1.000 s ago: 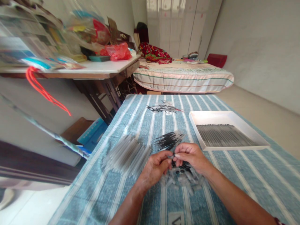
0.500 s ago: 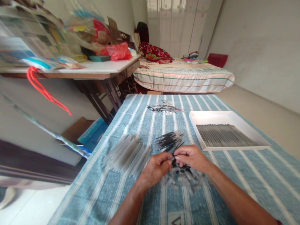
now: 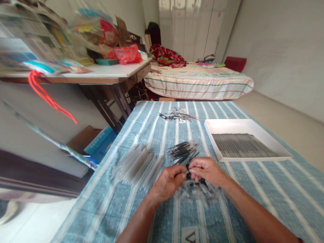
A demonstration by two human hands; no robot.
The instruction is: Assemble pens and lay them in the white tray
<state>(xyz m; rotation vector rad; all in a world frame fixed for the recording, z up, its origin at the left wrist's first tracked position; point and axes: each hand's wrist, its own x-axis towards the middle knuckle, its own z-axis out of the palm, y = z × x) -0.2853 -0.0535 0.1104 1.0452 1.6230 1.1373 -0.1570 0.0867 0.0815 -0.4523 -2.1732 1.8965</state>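
My left hand and my right hand meet fingertip to fingertip over the table, both pinched closed. A small dark piece shows between them, too hidden to name. Just below the fingers lies a loose heap of short, translucent grey cap-like pieces, with black bits among them. Beyond the fingertips is a bundle of thin black sticks with pale ends, like pen refills. To the left of my left hand, many translucent grey tubes, like pen barrels, lie side by side.
At the right, a shallow white box holds a row of dark grey pen-like rods. Several thin black pieces lie farther back on the striped tablecloth. A cluttered side table stands left; a bed is behind.
Both hands stay nearly where they were, still pinched together, with only a very slight shift of the fingers. The piles and the box look the same.
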